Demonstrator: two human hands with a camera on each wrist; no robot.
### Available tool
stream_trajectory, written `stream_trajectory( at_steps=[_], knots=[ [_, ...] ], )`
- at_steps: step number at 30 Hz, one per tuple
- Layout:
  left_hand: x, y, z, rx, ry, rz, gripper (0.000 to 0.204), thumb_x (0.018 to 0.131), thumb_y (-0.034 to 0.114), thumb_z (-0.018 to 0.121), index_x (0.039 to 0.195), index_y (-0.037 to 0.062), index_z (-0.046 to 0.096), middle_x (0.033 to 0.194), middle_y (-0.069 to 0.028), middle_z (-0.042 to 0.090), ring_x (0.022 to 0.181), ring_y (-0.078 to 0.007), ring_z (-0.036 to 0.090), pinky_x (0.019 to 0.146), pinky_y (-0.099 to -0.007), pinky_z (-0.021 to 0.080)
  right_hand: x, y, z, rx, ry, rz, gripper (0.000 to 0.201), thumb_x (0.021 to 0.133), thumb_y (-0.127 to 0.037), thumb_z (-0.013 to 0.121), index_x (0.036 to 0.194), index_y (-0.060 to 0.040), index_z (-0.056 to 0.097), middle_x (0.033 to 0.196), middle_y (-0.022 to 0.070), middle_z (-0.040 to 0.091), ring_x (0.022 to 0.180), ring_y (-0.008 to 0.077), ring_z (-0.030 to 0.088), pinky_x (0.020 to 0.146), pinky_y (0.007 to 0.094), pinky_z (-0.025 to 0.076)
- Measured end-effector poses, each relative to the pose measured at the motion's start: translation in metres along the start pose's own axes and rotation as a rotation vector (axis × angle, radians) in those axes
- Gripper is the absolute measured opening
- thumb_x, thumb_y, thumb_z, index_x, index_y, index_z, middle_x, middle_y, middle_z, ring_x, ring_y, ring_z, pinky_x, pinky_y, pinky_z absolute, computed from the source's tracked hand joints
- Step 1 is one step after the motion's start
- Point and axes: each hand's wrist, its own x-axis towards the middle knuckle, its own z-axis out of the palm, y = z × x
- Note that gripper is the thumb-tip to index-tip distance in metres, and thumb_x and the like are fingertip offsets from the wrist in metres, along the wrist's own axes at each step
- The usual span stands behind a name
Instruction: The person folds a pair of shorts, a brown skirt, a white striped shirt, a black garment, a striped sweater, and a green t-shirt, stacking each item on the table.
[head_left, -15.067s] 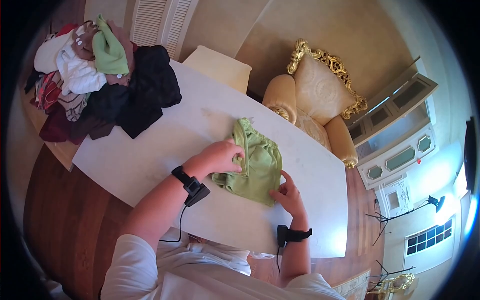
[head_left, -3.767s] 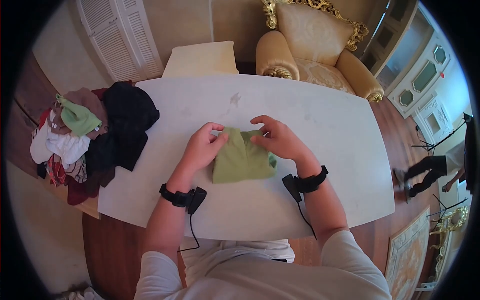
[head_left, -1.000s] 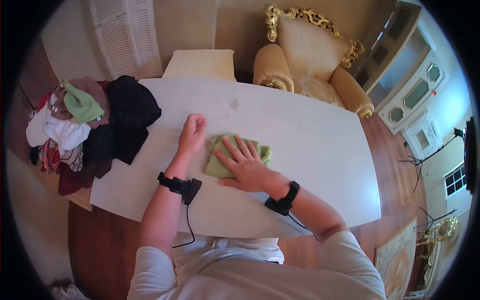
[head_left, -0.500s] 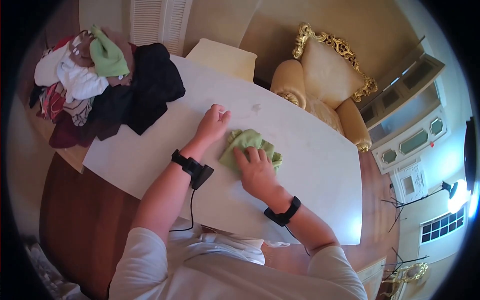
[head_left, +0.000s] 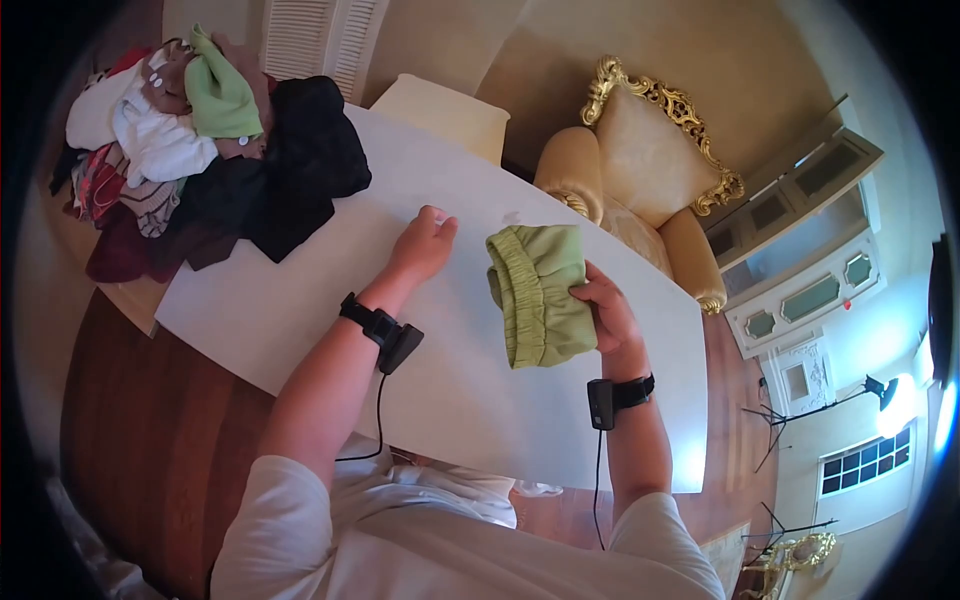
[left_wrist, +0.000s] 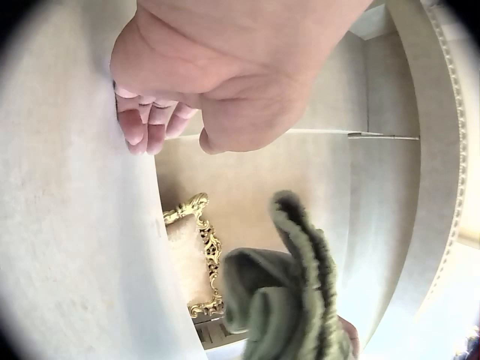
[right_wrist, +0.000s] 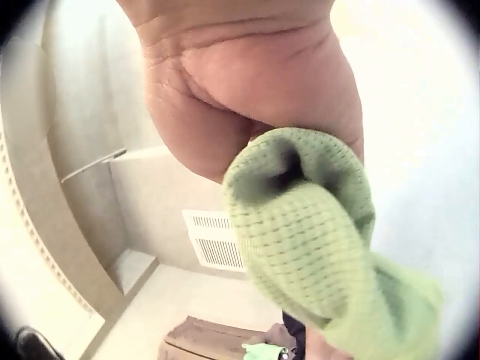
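Folded green shorts [head_left: 548, 300] with a gathered elastic waistband are held up over the table by my right hand [head_left: 612, 318], thumb on the near face and the other fingers behind the cloth. The waistband side points left. In the right wrist view the rolled fold of the shorts [right_wrist: 300, 240] covers the fingertips. My left hand [head_left: 425, 245] rests at the table, left of the shorts and apart from them. Its fingers curl loosely with nothing in them, as the left wrist view of the hand [left_wrist: 225, 75] also shows.
A white table [head_left: 420, 370] lies in front of me. On its far left end is a heap of clothes [head_left: 170, 140], with black garments [head_left: 320, 140] and a green piece [head_left: 222, 95] on top. Beyond stand a cream stool [head_left: 440, 110] and a gilded armchair [head_left: 650, 180].
Earlier the right hand pressed flat on the folded green shorts on the table; then it gathered them, and now it has lifted and turned them to the right. The left hand has barely moved.
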Motion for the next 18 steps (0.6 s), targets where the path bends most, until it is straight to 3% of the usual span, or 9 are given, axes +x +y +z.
stream_trajectory(
  at_steps=[3, 6, 7, 10, 13, 15, 16, 18],
  knots=[
    [0.005, -0.008, 0.003, 0.011, -0.010, 0.003, 0.046, 0.105, 0.042, 0.058, 0.126, 0.0014, 0.057, 0.115, -0.0224, 0.071, 0.107, -0.0382, 0.069, 0.094, -0.0465, 0.054, -0.002, 0.026, -0.030, 0.054, -0.020, 0.077, 0.058, 0.093, -0.002, 0.056, 0.149, 0.0059, 0.045, 0.142, 0.0209, 0.060, 0.130, 0.0316, 0.061, 0.111, 0.0439, 0.050],
    [0.009, -0.017, 0.008, -0.007, 0.003, 0.019, 0.045, 0.105, 0.042, 0.058, 0.126, 0.0020, 0.057, 0.114, -0.0219, 0.071, 0.106, -0.0377, 0.070, 0.093, -0.0463, 0.054, -0.003, 0.056, -0.062, -0.682, 0.351, -0.026, 0.060, 0.094, -0.005, 0.062, 0.151, 0.0032, 0.045, 0.146, 0.0221, 0.057, 0.133, 0.0318, 0.059, 0.111, 0.0415, 0.050],
    [0.010, -0.015, 0.007, 0.000, 0.004, 0.022, 0.045, 0.105, 0.042, 0.058, 0.125, 0.0020, 0.057, 0.114, -0.0217, 0.071, 0.106, -0.0375, 0.070, 0.093, -0.0462, 0.054, -0.008, 0.058, -0.063, -0.834, 0.410, -0.119, 0.061, 0.094, -0.006, 0.066, 0.152, -0.0040, 0.048, 0.147, 0.0198, 0.056, 0.138, 0.0286, 0.054, 0.111, 0.0391, 0.048],
    [0.004, -0.014, 0.005, 0.027, -0.001, 0.027, 0.044, 0.104, 0.042, 0.059, 0.124, 0.0022, 0.057, 0.113, -0.0212, 0.072, 0.105, -0.0371, 0.070, 0.092, -0.0462, 0.054, -0.026, 0.041, -0.027, -1.220, 0.267, -0.372, 0.060, 0.094, -0.005, 0.065, 0.153, -0.0098, 0.050, 0.150, 0.0175, 0.055, 0.142, 0.0311, 0.050, 0.116, 0.0415, 0.044],
    [0.006, -0.012, 0.006, 0.049, -0.004, 0.053, 0.043, 0.104, 0.040, 0.060, 0.122, 0.0020, 0.058, 0.108, -0.0199, 0.073, 0.101, -0.0356, 0.071, 0.089, -0.0452, 0.055, -0.029, 0.040, -0.006, -1.564, 0.017, -0.402, 0.061, 0.094, -0.006, 0.066, 0.153, -0.0134, 0.053, 0.155, 0.0162, 0.052, 0.143, 0.0369, 0.049, 0.119, 0.0436, 0.040],
    [0.003, -0.009, 0.001, 0.059, -0.026, 0.054, 0.042, 0.103, 0.040, 0.062, 0.120, 0.0015, 0.059, 0.102, -0.0180, 0.074, 0.097, -0.0328, 0.072, 0.087, -0.0430, 0.056, -0.027, 0.044, -0.008, -1.579, -0.048, -0.390, 0.059, 0.095, -0.011, 0.067, 0.152, -0.0120, 0.053, 0.156, 0.0186, 0.051, 0.142, 0.0399, 0.049, 0.119, 0.0450, 0.040],
    [0.004, -0.010, 0.000, 0.007, -0.130, 0.027, 0.040, 0.103, 0.039, 0.064, 0.117, 0.0021, 0.060, 0.099, -0.0148, 0.073, 0.092, -0.0280, 0.071, 0.082, -0.0400, 0.056, -0.025, 0.045, -0.006, -1.587, -0.084, -0.386, 0.058, 0.096, -0.013, 0.068, 0.152, -0.0113, 0.054, 0.156, 0.0198, 0.050, 0.141, 0.0413, 0.049, 0.118, 0.0457, 0.040],
    [0.008, -0.014, -0.002, -0.099, -0.335, -0.026, 0.036, 0.103, 0.038, 0.067, 0.112, 0.0033, 0.063, 0.092, -0.0085, 0.071, 0.082, -0.0184, 0.069, 0.072, -0.0339, 0.056, -0.027, 0.045, 0.005, -1.651, 0.073, -0.270, 0.053, 0.098, -0.019, 0.068, 0.149, -0.0094, 0.057, 0.147, 0.0222, 0.057, 0.130, 0.0419, 0.057, 0.112, 0.0461, 0.046]
  ],
)
